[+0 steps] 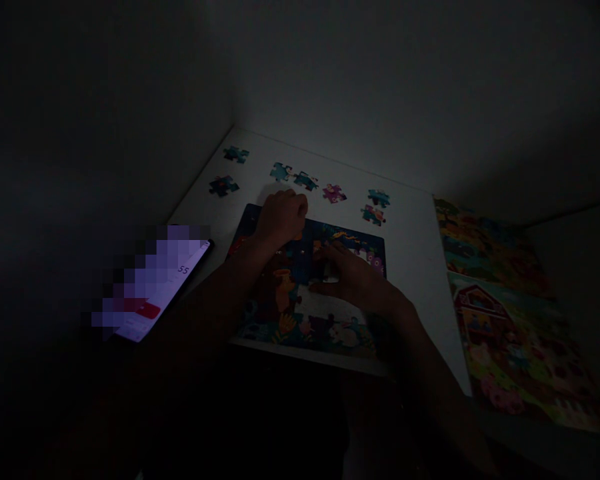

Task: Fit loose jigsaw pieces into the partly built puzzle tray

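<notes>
A partly assembled jigsaw puzzle (285, 293), dark blue with cartoon animals, lies on the white table, with a bare gap right of its middle. My left hand (283, 217) rests over its upper left part, fingers curled closed; whatever may be in them is hidden. Over the right part, my right hand (355, 277) has thumb and fingers bent around a dark puzzle piece (319, 268) beside the gap. Dim light blurs the piece's outline.
Loose pieces lie beyond the puzzle, among them a purple piece (335, 193) and a teal piece (236, 155). A lit phone (175, 283) is at the left. Colourful farm pictures (510, 340) lie at the right. Walls border the white table (415, 247).
</notes>
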A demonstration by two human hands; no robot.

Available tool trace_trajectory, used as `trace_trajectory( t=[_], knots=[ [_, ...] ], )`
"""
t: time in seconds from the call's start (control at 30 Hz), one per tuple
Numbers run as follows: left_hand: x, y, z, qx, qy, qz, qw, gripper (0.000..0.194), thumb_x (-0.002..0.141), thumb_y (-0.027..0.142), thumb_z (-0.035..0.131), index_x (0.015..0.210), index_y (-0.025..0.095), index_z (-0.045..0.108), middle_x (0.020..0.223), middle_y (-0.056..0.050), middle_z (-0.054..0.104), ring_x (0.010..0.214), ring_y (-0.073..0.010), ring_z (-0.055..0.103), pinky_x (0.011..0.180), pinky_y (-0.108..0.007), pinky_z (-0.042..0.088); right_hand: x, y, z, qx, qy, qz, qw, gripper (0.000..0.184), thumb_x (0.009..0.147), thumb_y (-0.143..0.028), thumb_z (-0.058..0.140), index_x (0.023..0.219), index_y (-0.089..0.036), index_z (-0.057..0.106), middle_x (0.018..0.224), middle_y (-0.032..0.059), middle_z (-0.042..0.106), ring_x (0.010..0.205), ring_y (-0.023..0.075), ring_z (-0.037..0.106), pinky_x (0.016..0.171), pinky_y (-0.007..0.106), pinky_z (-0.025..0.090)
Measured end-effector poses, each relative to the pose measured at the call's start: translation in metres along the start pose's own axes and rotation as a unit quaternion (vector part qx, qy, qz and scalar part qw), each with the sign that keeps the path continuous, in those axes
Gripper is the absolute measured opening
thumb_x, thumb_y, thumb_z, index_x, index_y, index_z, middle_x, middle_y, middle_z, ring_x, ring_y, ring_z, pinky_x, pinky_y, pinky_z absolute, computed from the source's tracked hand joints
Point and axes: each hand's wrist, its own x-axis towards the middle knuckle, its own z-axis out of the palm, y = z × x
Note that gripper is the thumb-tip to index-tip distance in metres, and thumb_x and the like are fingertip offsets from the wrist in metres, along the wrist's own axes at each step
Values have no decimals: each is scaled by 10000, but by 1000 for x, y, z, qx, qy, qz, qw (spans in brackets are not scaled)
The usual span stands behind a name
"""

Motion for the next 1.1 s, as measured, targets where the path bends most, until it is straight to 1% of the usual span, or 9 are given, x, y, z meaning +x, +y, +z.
trace_trajectory(
  t=[0.13, 0.23, 0.33, 0.47, 0.57, 0.7, 0.9, 1.0, 1.1],
  knots=[
    [0, 1, -1, 1, -7, -2, 1000, 266, 911, 157, 438, 936, 181, 701, 986, -98, 672, 962, -242, 594, 872, -381, 419, 1, 4, -2, 20, 2, -9, 1000, 306, 853, -346, 702, 1124, -233, 616, 1086, 64, 630, 915, 209, 600, 785, 352, 486],
    [0, 0, -1, -5, -3, 1, 1000, 259, 910, 160, 443, 933, 187, 699, 986, -94, 674, 959, -240, 594, 872, -378, 418, 3, 8, -5, 23, 21, -11, 999, 174, 908, -262, 611, 1072, -222, 649, 1019, 52, 655, 892, 193, 608, 787, 340, 476],
    [0, -1, 0, -10, -2, 1, 1000, 254, 911, 169, 448, 926, 187, 702, 973, -98, 674, 938, -242, 593, 862, -382, 419, 4, 11, -9, 18, 55, -6, 998, 189, 908, -190, 559, 1040, -217, 691, 988, 49, 664, 889, 184, 619, 782, 327, 466],
    [0, -1, 1, -3, 1, 2, 1000, 264, 917, 176, 441, 931, 188, 705, 970, -97, 669, 932, -238, 589, 854, -377, 421, 4, 12, -12, 27, 77, 11, 997, 196, 893, -239, 583, 1004, -238, 744, 950, 45, 652, 791, 166, 605, 724, 321, 459],
    [0, -1, 0, -3, 0, 0, 1000, 269, 922, 176, 437, 932, 196, 706, 971, -91, 667, 933, -234, 585, 858, -375, 419, 3, 11, -11, 39, 66, 3, 997, 181, 870, -269, 625, 971, -271, 775, 898, 34, 663, 775, 171, 600, 727, 338, 462],
    [0, 0, -1, -6, -7, -6, 1000, 265, 920, 172, 442, 934, 192, 706, 975, -95, 665, 928, -236, 583, 858, -379, 413, 3, 9, -7, 52, 30, 8, 998, 200, 865, -307, 626, 974, -287, 793, 828, 20, 695, 722, 163, 608, 680, 330, 460],
    [0, 0, -1, -22, -2, -5, 1000, 255, 919, 172, 445, 916, 191, 699, 970, -94, 664, 947, -238, 582, 877, -382, 404, 5, 5, -5, 48, -1, 1, 999, 232, 851, -288, 615, 997, -306, 795, 939, 18, 751, 795, 185, 655, 733, 357, 498],
    [0, 0, -1, -20, -7, -7, 1000, 244, 910, 168, 455, 917, 196, 698, 974, -90, 668, 948, -235, 581, 875, -377, 407, 5, 5, -3, 63, -12, -8, 998, 244, 862, -278, 603, 1014, -309, 792, 954, 13, 746, 780, 171, 656, 731, 341, 500],
    [1, -1, -2, -7, -9, -1, 1000, 261, 910, 167, 442, 924, 194, 701, 976, -91, 672, 940, -235, 584, 860, -374, 412, 5, 5, 1, 91, -32, -18, 995, 242, 857, -243, 617, 1013, -311, 790, 1011, 6, 743, 830, 172, 677, 739, 316, 498]
  ],
)
